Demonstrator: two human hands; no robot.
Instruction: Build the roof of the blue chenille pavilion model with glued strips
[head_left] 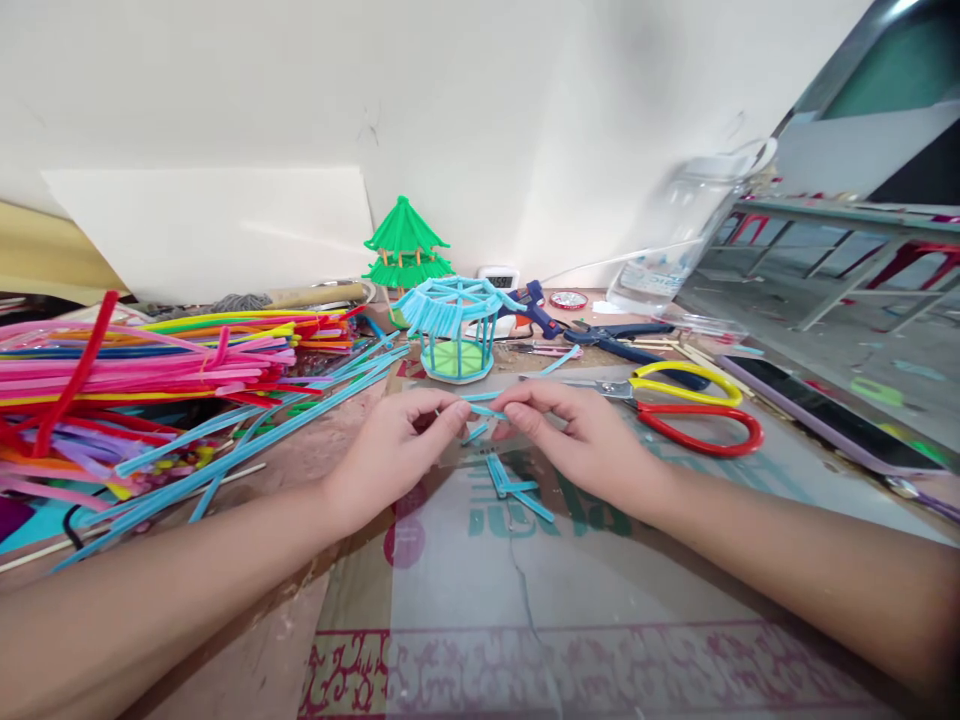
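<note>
Between my two hands runs a short light-blue pipe cleaner piece (484, 411). My left hand (411, 440) pinches its left end with thumb and forefinger. Its right end sits in the pinch of my right hand (574, 435). Just below, several cut blue pipe cleaner pieces (517, 488) lie crossed on the plastic-covered mat (465, 590). Behind my hands stands a small blue pavilion model (454, 325) with thin posts, an open-ribbed roof partly covered in blue strips, and a green round base.
Bundles of colored pipe cleaners (142, 365) fill the left side. Scissors (694, 405) with yellow and red handles, blue-handled pliers (622, 335) and a phone (825, 410) lie right. Behind are a green tiered roof model (405, 245), a glue gun (534, 308) and a clear bottle (667, 235).
</note>
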